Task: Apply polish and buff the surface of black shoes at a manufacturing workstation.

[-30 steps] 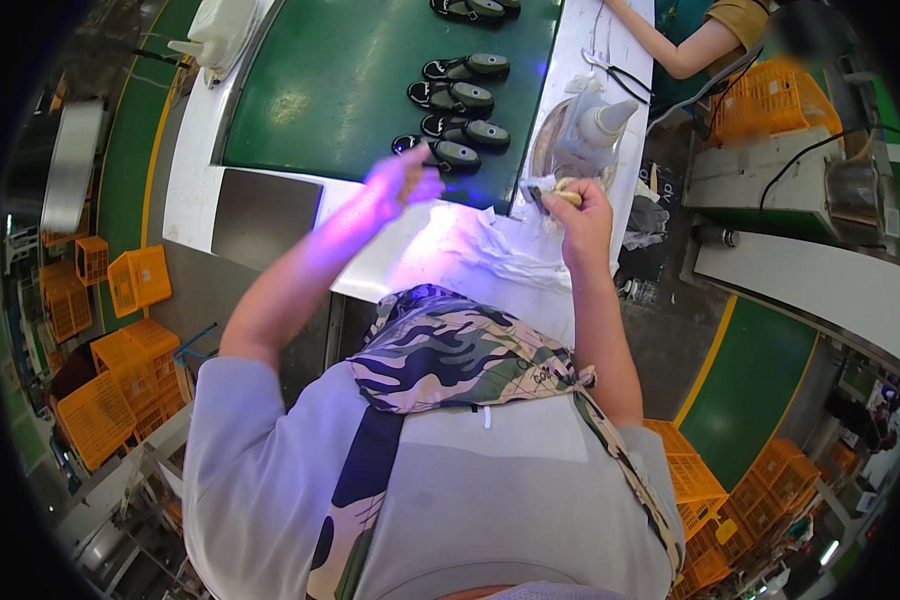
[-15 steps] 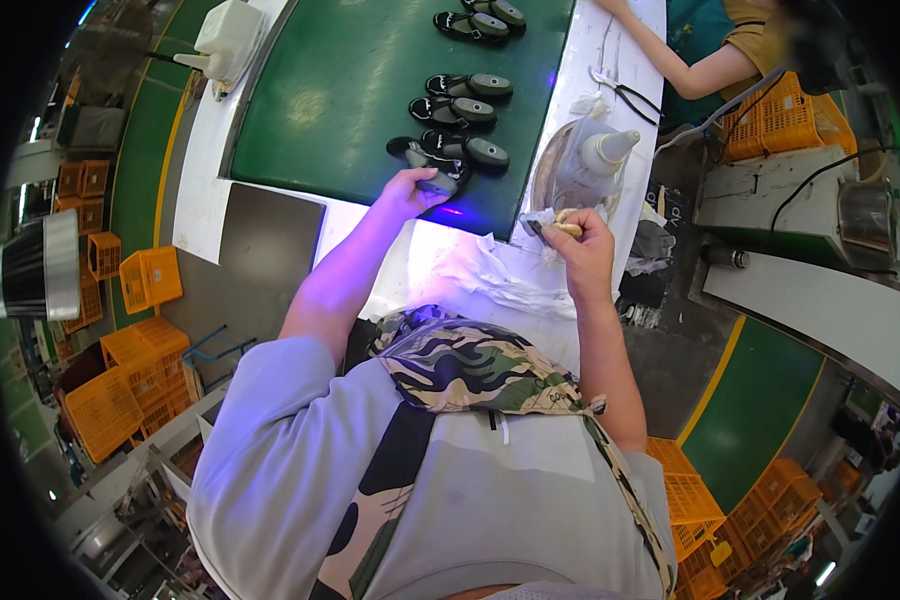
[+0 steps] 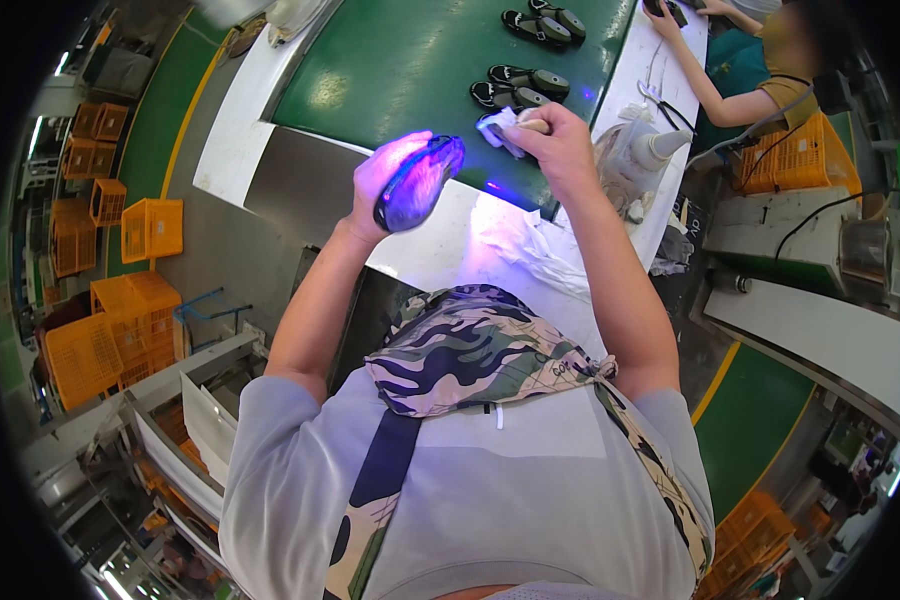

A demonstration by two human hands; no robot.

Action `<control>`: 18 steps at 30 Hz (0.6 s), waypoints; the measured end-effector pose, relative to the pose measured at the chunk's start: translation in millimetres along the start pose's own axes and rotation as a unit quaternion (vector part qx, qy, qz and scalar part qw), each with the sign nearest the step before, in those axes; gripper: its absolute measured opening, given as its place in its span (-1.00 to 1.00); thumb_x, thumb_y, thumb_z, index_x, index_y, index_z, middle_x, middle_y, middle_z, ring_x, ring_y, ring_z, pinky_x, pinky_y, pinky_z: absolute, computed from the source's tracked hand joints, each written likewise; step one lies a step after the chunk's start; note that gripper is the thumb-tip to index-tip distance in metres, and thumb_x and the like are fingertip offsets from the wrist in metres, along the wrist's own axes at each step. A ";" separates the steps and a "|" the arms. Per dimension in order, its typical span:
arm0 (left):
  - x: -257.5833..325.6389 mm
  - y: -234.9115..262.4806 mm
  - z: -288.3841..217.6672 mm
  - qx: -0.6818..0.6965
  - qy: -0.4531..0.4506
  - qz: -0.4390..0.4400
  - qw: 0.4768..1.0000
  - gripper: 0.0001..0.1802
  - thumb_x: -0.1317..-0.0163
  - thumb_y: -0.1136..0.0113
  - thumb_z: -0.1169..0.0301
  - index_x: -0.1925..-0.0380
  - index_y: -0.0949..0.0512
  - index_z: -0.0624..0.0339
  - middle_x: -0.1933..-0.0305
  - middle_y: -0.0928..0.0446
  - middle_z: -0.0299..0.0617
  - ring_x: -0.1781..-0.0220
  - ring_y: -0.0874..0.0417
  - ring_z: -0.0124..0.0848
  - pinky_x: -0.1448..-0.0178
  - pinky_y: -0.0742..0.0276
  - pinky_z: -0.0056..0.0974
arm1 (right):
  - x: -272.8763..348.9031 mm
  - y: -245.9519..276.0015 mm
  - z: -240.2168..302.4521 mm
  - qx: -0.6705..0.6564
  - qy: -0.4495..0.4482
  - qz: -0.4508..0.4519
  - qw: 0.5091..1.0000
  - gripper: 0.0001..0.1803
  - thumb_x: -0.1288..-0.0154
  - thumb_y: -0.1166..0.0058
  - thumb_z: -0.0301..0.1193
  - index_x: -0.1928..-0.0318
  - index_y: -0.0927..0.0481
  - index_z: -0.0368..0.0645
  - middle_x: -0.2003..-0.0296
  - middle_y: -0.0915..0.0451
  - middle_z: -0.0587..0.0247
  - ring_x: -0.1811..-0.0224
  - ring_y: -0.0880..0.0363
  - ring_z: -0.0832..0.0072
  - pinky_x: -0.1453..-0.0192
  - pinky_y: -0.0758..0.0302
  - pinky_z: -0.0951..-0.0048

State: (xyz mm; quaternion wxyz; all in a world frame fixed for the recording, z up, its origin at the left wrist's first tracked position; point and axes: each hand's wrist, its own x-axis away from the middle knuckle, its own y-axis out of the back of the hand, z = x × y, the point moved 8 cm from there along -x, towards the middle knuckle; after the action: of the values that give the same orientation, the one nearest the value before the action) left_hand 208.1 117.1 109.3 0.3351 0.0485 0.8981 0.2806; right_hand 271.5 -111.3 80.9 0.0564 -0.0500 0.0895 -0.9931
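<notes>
In my left hand (image 3: 375, 185) is a black shoe (image 3: 420, 190), raised off the green belt and lit violet, its sole side turned partly toward me. My right hand (image 3: 558, 150) pinches a small tool with a pale handle and a wad of white cloth (image 3: 500, 130) at its end; the exact kind of tool is unclear. The cloth is a short way to the right of the shoe, apart from it. Behind the cloth, black shoes (image 3: 540, 80) with grey insoles stand in pairs on the green belt (image 3: 370, 80).
A white squeeze bottle (image 3: 660, 148) stands on the table's right side, near black-handled pliers (image 3: 670, 112). Crumpled white cloth (image 3: 535, 245) lies at the near edge. A co-worker's arm (image 3: 705, 80) reaches in at far right. Orange crates (image 3: 153, 228) stand left and right.
My left hand has lifted the shoe off the belt toward me and turned it over. My right hand with the cloth has moved up from beside the bottle to over the belt.
</notes>
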 end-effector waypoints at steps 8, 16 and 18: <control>20.3 62.6 -55.0 -0.165 -0.119 -0.069 0.977 -0.48 0.06 -0.51 0.55 0.04 -0.54 0.36 0.00 -0.65 0.13 0.00 -0.72 -0.07 -0.11 -0.64 -0.14 | 6.6 -74.6 4.0 -0.009 0.032 0.051 0.998 -0.79 -0.11 -0.35 -0.60 0.32 -0.54 -0.25 0.42 -0.52 0.39 0.38 -0.49 0.64 0.22 -0.47 0.54; 24.1 73.1 -65.9 -0.189 -0.098 -0.067 0.975 -0.55 -0.01 -0.38 0.50 0.04 -0.55 0.32 -0.04 -0.63 0.12 -0.04 -0.70 -0.03 -0.14 -0.58 -0.09 | 8.2 -101.5 -10.2 -0.025 0.055 0.077 0.995 -0.83 -0.01 -0.29 -0.65 0.38 -0.56 -0.26 0.42 -0.55 0.35 0.39 -0.46 0.67 0.30 -0.46 0.56; 23.5 72.0 -61.8 -0.196 -0.088 -0.061 0.975 -0.56 -0.02 -0.37 0.49 0.04 -0.55 0.33 -0.04 -0.63 0.12 -0.05 -0.69 -0.02 -0.15 -0.58 -0.09 | 14.2 -105.7 -9.1 -0.082 0.026 0.104 0.991 -0.83 -0.01 -0.30 -0.65 0.37 -0.57 -0.25 0.40 -0.55 0.36 0.38 -0.46 0.67 0.28 -0.45 0.56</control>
State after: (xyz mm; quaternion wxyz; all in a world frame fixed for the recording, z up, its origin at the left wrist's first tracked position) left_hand 143.8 154.7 172.6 0.4324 -0.0484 0.7939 0.4247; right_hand 245.5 -8.1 92.6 0.1526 -0.0194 0.1771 -0.9721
